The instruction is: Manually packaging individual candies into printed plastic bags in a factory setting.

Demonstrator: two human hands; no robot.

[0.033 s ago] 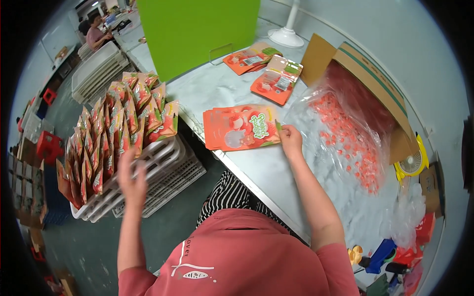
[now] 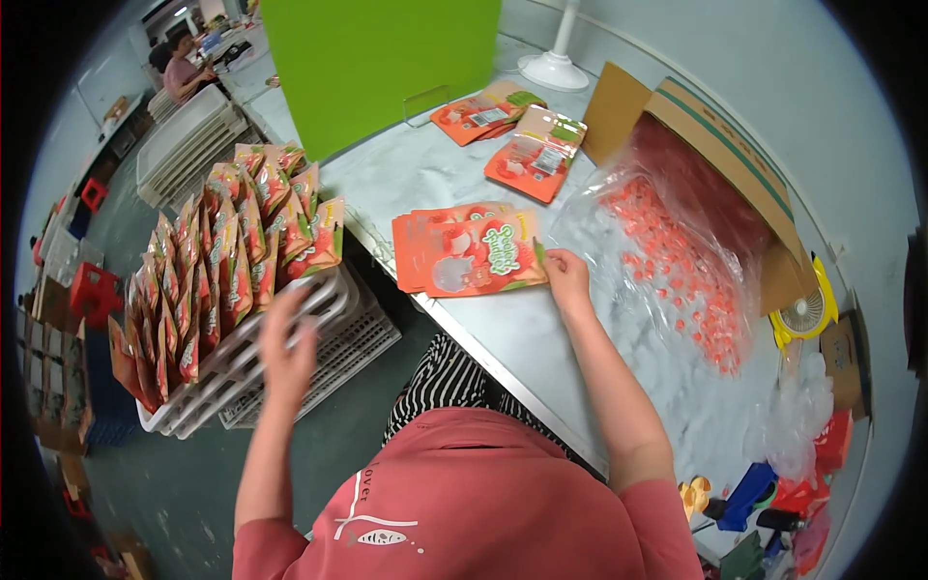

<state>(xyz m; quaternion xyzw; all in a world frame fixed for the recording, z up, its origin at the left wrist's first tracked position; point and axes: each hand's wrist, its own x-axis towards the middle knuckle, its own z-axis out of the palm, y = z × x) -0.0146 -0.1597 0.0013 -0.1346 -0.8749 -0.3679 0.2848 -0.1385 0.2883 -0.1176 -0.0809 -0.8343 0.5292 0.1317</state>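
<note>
We see a small stack of orange pouches point(image 2: 469, 254) lying flat on the marble worktop point(image 2: 541, 338), near its front edge. The right hand point(image 2: 565, 275) rests at the stack's right edge, fingers point(image 2: 543, 259) curled onto the top pouch. The left hand point(image 2: 287, 348) hovers blurred over the white crate point(image 2: 319, 338), fingers spread and holding nothing. Filled pouches point(image 2: 232, 261) stand packed in rows there. To the right, a clear bag of red pieces point(image 2: 677, 271) spills from a cardboard box point(image 2: 735, 164).
</note>
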